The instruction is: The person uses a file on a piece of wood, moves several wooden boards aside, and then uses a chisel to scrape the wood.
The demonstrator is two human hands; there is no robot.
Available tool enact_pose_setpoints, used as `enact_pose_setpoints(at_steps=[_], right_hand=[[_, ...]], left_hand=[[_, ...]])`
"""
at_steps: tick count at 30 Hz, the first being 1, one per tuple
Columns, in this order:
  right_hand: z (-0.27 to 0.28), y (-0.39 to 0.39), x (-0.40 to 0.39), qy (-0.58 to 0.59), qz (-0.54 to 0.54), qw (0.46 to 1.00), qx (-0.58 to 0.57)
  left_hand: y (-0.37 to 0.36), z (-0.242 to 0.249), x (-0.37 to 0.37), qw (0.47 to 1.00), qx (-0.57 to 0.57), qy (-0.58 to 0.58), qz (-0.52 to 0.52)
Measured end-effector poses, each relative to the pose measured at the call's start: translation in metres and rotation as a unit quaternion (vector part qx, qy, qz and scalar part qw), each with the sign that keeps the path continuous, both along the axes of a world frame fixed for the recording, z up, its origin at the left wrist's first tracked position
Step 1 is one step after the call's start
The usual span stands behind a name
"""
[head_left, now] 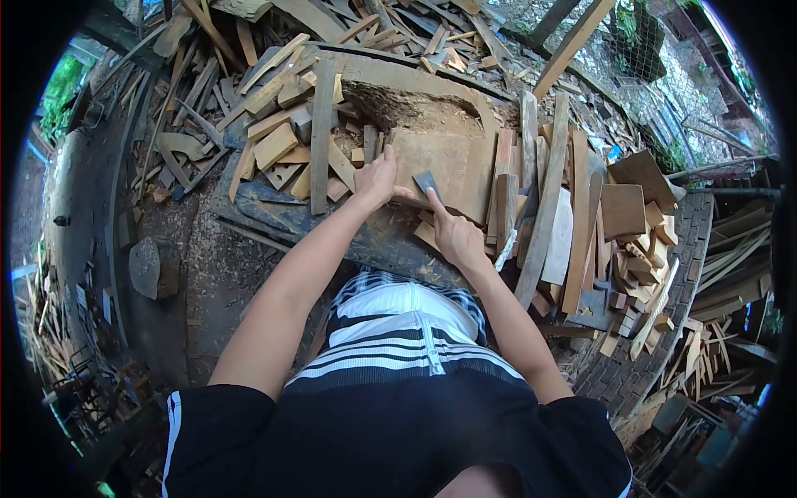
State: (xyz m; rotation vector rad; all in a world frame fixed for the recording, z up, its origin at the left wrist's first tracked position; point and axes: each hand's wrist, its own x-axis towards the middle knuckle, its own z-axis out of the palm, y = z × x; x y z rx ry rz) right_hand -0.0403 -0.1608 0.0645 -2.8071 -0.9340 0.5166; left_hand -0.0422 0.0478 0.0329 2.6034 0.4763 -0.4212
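A flat wooden board (444, 158) lies on the bench in front of me, before a larger, rough, hollowed piece of timber (398, 76). My left hand (378, 180) grips the board's near left corner, thumb along the front edge and fingers at the left side. In my right hand (458, 238) is a tool with a flat, dark metal blade (425, 181), like a scraper or wide chisel. The index finger stretches toward the blade, while the other fingers are curled and hide the handle. The blade sits over the board's near part.
Offcut blocks (276, 147) are heaped left of the board. Long planks (544, 199) lean on the right, beside more stacked blocks (639, 266). Scrap wood (465, 41) covers the ground behind. A cut log (154, 267) stands on the floor at left.
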Motion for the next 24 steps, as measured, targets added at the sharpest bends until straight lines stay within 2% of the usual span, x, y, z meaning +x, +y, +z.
enact_pose_setpoints(at_steps=[2,4,6,8,10,12,16,19,21,24], right_hand=[[-0.001,0.018,0.013,0.013,-0.011,1.000,0.000],[-0.008,0.043,0.034,0.027,-0.024,0.999,0.000],[-0.024,0.065,0.049,0.014,-0.034,0.997,0.061],[-0.029,0.069,0.053,0.007,-0.037,0.997,0.072],[-0.027,0.063,0.050,-0.002,-0.035,0.996,0.079],[-0.003,0.041,0.027,0.053,-0.050,0.997,0.029],[0.005,0.016,0.011,0.062,-0.033,0.997,0.013],[-0.004,0.046,0.036,0.047,-0.035,0.998,0.009],[-0.024,0.068,0.052,0.007,-0.034,0.997,0.076],[-0.033,0.067,0.054,-0.021,-0.019,0.996,0.085]], left_hand=[[0.000,-0.004,0.000,1.000,0.008,-0.004,-0.008],[0.003,-0.016,-0.004,0.997,0.008,-0.070,-0.011],[0.005,-0.017,-0.004,0.998,0.013,-0.054,-0.014],[0.004,-0.017,-0.001,0.999,0.015,-0.042,-0.018],[0.005,-0.018,0.002,1.000,0.015,-0.014,-0.009],[0.001,-0.008,0.000,1.000,0.012,-0.013,-0.005],[0.002,-0.010,-0.002,1.000,0.002,-0.031,-0.005],[0.002,-0.005,-0.002,1.000,0.003,-0.018,-0.002],[0.005,-0.012,-0.003,1.000,0.001,-0.017,-0.003],[0.005,-0.013,-0.005,0.999,-0.007,-0.032,-0.005]])
